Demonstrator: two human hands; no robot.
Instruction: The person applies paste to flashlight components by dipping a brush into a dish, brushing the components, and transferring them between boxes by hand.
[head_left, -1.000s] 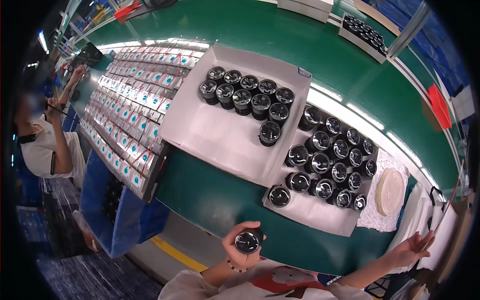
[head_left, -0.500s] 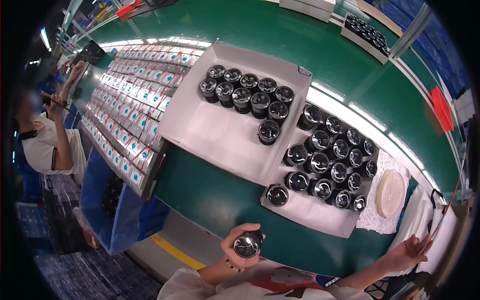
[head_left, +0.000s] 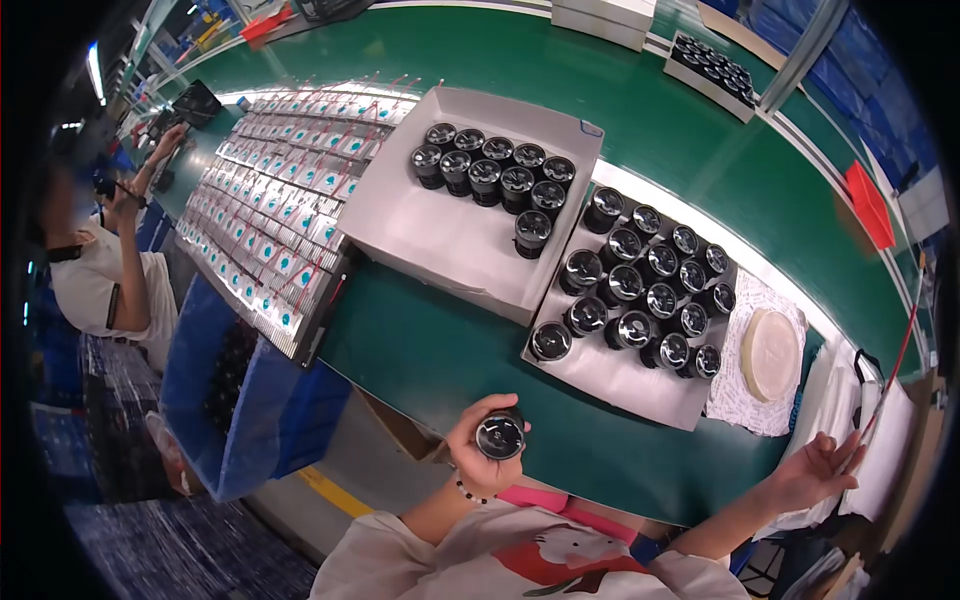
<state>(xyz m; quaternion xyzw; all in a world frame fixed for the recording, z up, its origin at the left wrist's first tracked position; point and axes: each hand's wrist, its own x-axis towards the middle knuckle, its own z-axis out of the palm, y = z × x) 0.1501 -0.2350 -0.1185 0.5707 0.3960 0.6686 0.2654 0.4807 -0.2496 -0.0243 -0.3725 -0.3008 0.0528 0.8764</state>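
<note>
In my left hand, a black round lens is gripped with its glassy face upward, just off the front edge of the bench. At the right, the fingers of my right hand are pinched on a long thin red stick that points up and away. Two light cardboard trays lie ahead: the far tray holds rows of similar lenses at its back, and the near tray holds several more standing upright.
A pale round pad rests on a white cloth at the right. On the left stand rows of small boards with red wires and a blue bin. Another person works there. A red holder sits farther right.
My view has shifted a little, so the trays appear slightly higher. My left hand has risen a little with the lens. My right hand and the red stick also appear higher.
</note>
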